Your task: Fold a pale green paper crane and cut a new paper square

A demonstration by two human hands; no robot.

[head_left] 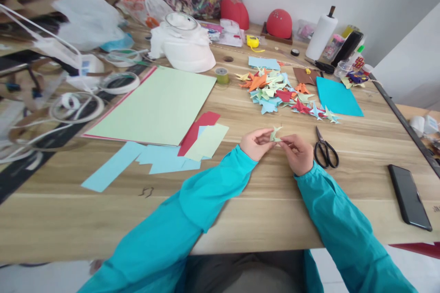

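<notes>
Between my two hands is a small folded pale green paper crane, held just above the wooden table. My left hand is closed, pinching the paper from its left side. Thumb and fingers of my right hand pinch its lower right part. Beyond my hands lies a pile of folded paper cranes in orange, green, blue and red. Black-handled scissors rest to the right of my right hand. Cut strips of pale green paper, red paper and light blue paper lie to the left.
Large pale green sheets are stacked at the left. A turquoise sheet is right of the cranes, and a phone lies near the right edge. Looped white cables, a white cap and a yellow tape measure sit farther back.
</notes>
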